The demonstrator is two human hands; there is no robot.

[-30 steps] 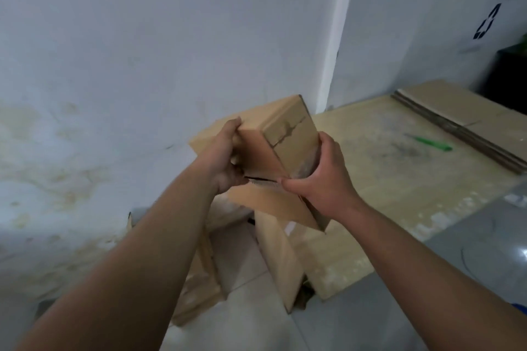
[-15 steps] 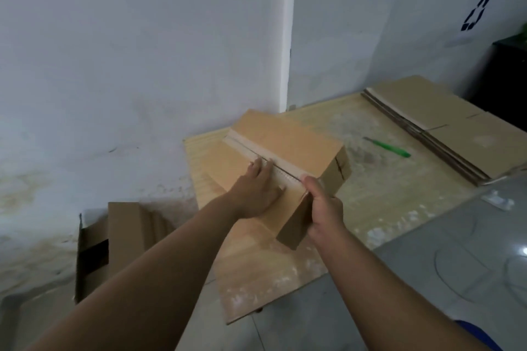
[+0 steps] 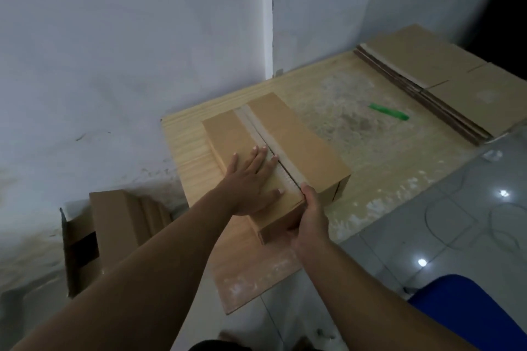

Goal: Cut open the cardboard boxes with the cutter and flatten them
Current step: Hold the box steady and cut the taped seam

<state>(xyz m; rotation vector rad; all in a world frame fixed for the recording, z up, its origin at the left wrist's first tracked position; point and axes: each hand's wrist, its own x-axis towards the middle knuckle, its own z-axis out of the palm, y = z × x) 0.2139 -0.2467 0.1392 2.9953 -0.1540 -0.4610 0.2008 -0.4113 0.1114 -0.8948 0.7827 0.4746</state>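
Note:
A closed brown cardboard box lies on the wooden table, its taped centre seam running away from me. My left hand presses flat on the box's left top flap, fingers straight and spread. My right hand grips the box's near end, thumb on the top edge by the seam and fingers curled under the end face. The green cutter lies on the table to the right of the box, out of both hands.
A stack of flattened cardboard lies at the table's far right. More cardboard boxes stand on the floor by the wall at the left. A blue object sits at the lower right on the tiled floor.
The box went from held up in the air to lying on the table. My left hand moved from gripping it to pressing flat on its top; my right hand keeps the near end.

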